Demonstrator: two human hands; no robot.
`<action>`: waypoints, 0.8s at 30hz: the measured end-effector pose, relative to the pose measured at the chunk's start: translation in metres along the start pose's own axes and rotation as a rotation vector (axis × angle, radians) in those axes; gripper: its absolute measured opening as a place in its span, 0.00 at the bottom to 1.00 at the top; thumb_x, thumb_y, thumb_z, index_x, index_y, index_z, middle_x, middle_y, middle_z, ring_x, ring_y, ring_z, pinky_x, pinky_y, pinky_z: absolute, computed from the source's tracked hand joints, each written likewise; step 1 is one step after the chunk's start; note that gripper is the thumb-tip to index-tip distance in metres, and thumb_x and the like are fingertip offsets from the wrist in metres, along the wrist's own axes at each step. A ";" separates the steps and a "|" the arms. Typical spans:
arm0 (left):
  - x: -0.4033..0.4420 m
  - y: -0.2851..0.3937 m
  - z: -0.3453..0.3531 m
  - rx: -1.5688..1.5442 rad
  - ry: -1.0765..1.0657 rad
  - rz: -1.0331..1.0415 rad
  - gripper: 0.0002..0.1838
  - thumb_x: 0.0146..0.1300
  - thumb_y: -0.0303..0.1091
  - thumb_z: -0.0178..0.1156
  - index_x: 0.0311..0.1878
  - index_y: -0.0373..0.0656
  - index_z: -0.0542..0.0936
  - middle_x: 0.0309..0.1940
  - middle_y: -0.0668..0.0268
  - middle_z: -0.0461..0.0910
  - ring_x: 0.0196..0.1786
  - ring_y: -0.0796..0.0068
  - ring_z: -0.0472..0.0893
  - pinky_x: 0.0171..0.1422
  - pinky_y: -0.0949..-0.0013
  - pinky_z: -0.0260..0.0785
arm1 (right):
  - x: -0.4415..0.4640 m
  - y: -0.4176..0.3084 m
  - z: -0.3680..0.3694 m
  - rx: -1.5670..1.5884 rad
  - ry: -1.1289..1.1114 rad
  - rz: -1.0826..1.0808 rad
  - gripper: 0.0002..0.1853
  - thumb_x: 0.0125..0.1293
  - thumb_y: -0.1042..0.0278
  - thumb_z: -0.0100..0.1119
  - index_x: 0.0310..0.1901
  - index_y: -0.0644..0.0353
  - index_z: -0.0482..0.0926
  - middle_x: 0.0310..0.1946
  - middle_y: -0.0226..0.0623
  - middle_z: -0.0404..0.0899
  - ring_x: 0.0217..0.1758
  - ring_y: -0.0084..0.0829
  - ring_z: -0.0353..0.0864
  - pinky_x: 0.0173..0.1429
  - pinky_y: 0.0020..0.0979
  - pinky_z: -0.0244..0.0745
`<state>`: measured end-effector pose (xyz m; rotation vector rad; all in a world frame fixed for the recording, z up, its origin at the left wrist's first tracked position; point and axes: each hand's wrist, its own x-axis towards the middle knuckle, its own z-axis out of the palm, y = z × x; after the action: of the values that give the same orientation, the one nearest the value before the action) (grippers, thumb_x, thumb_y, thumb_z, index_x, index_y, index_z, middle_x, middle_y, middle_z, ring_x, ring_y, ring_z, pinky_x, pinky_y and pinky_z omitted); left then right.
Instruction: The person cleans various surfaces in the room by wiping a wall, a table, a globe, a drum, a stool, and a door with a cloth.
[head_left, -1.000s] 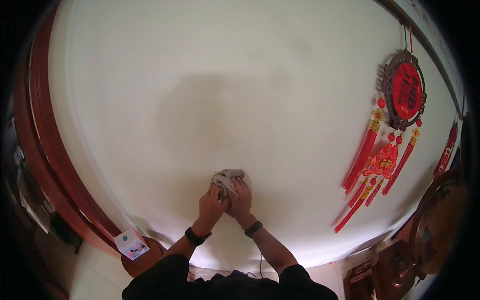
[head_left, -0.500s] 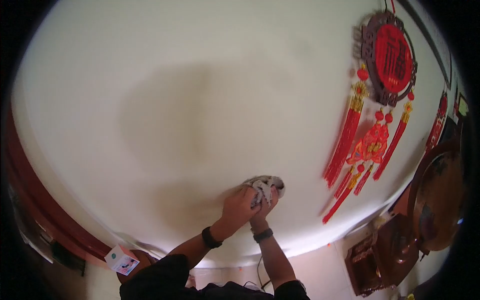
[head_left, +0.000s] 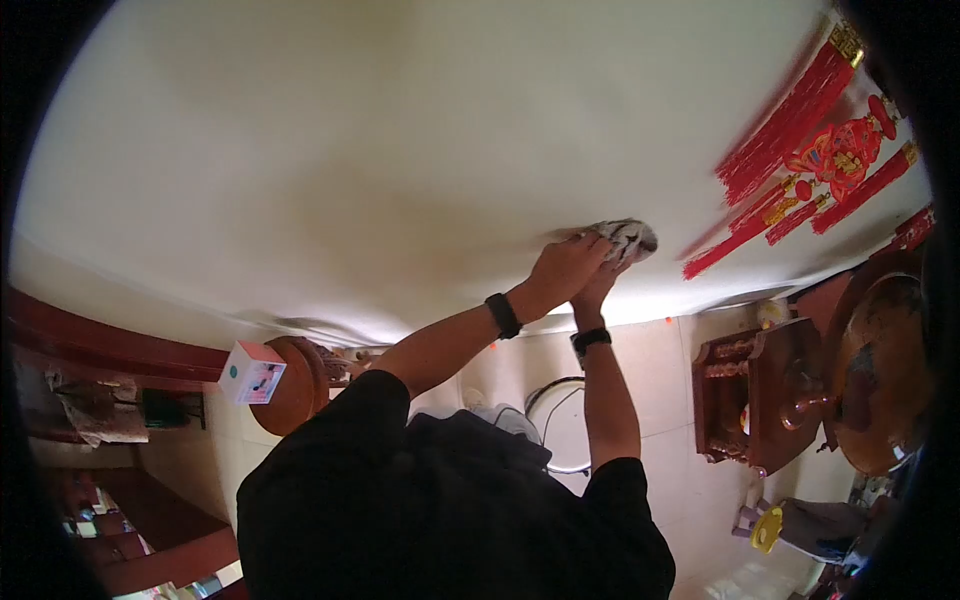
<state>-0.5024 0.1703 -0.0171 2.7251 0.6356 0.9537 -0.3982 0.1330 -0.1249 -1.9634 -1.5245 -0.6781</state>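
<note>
A crumpled grey-white cloth [head_left: 632, 238] is pressed against the pale wall [head_left: 400, 130], bunched up under both hands. My left hand [head_left: 562, 274] is closed on its left side, with a black band around the wrist. Just to the right and lower, my right hand [head_left: 597, 287] grips the same cloth from below, its wrist also banded in black. The hands touch or overlap, and part of the right-hand fingers is hidden. Right of the cloth, a red hanging ornament [head_left: 838, 160] with long tassels hangs on the wall, apart from it.
On the left, a small white and pink box [head_left: 250, 373] sits on a round wooden stool [head_left: 300, 388]. A round white-topped object [head_left: 567, 425] stands on the tiled floor near my body. Dark wooden furniture [head_left: 775, 395] is at the right, beside a round brown surface [head_left: 880, 380].
The view has tilted downward, showing more floor and my torso. Both hands and the cloth have moved right along the wall, closer to the tassels. The grip on the cloth stays.
</note>
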 end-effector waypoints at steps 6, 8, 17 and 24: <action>-0.050 -0.041 -0.027 -0.020 0.101 -0.012 0.10 0.61 0.33 0.63 0.46 0.48 0.81 0.36 0.65 0.79 0.37 0.62 0.82 0.37 0.62 0.79 | -0.011 -0.064 0.020 0.363 0.010 0.161 0.44 0.68 0.55 0.58 0.75 0.62 0.43 0.75 0.61 0.34 0.77 0.65 0.37 0.77 0.62 0.36; -0.064 -0.053 -0.066 -0.021 0.153 -0.090 0.11 0.58 0.32 0.66 0.45 0.47 0.81 0.35 0.63 0.80 0.37 0.60 0.82 0.37 0.61 0.78 | 0.004 -0.108 0.014 0.590 0.125 0.104 0.44 0.66 0.56 0.58 0.75 0.61 0.44 0.75 0.60 0.35 0.77 0.67 0.34 0.76 0.66 0.35; -0.074 -0.066 -0.251 0.207 0.660 -0.215 0.14 0.52 0.21 0.69 0.43 0.40 0.79 0.36 0.59 0.79 0.34 0.64 0.82 0.37 0.66 0.78 | 0.167 -0.228 -0.119 0.797 0.294 -0.460 0.10 0.57 0.67 0.65 0.42 0.44 0.85 0.69 0.27 0.67 0.70 0.36 0.66 0.75 0.52 0.56; -0.056 -0.068 -0.254 0.086 0.772 -0.317 0.13 0.54 0.17 0.66 0.42 0.36 0.77 0.40 0.58 0.78 0.36 0.68 0.81 0.34 0.70 0.80 | 0.189 -0.239 -0.128 0.771 0.351 -0.502 0.14 0.51 0.65 0.68 0.42 0.38 0.86 0.68 0.26 0.70 0.69 0.36 0.68 0.66 0.47 0.64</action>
<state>-0.7242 0.2136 0.1280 2.1428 1.1976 1.9101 -0.5942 0.2225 0.1254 -0.8566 -1.7122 -0.4808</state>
